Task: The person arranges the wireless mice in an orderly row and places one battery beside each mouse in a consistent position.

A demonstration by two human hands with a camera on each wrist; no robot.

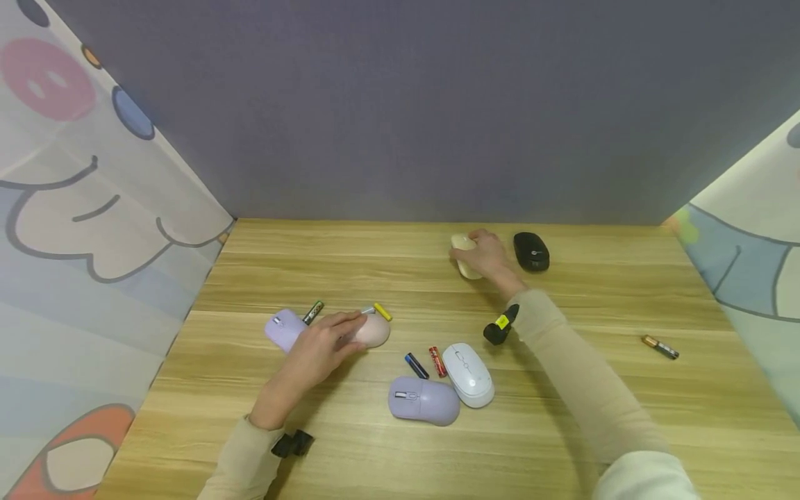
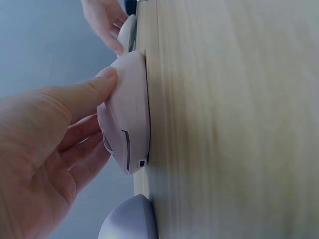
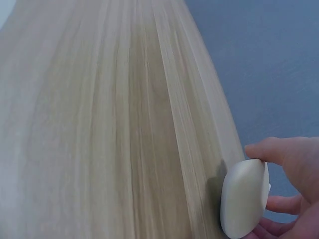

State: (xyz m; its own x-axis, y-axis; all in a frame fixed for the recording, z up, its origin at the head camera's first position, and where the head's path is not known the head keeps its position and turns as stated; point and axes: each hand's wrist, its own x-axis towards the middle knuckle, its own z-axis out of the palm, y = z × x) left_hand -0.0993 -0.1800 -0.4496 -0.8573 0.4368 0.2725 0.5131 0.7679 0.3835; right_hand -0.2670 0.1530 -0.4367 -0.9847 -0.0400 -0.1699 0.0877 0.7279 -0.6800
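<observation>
At the back of the table, my right hand (image 1: 489, 257) grips a cream mouse (image 1: 465, 244) by its sides, just left of a black mouse (image 1: 532, 252). The right wrist view shows the thumb and fingers of that hand (image 3: 294, 179) around the cream mouse (image 3: 243, 199). My left hand (image 1: 321, 347) holds a pale pink mouse (image 1: 373, 331) resting on the table. In the left wrist view, the thumb of the left hand (image 2: 55, 129) lies on the pink mouse (image 2: 130, 99), its fingers on the far side.
A lilac mouse (image 1: 284, 329) and a green-black battery (image 1: 314, 312) lie beside the left hand. Yellow (image 1: 383, 312), blue-black (image 1: 417, 366) and red (image 1: 437, 362) batteries, a purple mouse (image 1: 431, 401) and a white mouse (image 1: 469, 375) lie mid-table. Another battery (image 1: 660, 346) is far right.
</observation>
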